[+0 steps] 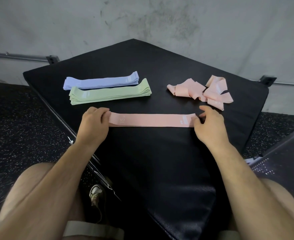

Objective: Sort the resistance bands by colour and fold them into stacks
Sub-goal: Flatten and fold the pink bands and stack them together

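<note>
Two bare knees (31, 191) sit close by the black mat (160, 149). On it, the left hand (94, 122) and right hand (211, 126) each hold one end of a pink band (151, 120), likely to keep it flat. The blue stack (101, 82) and green stack (108, 93) lie behind. Loose pink bands (210, 91) lie far right.

A black padded platform (160, 153) stands on speckled floor (21, 118) by a grey wall (142, 18).
</note>
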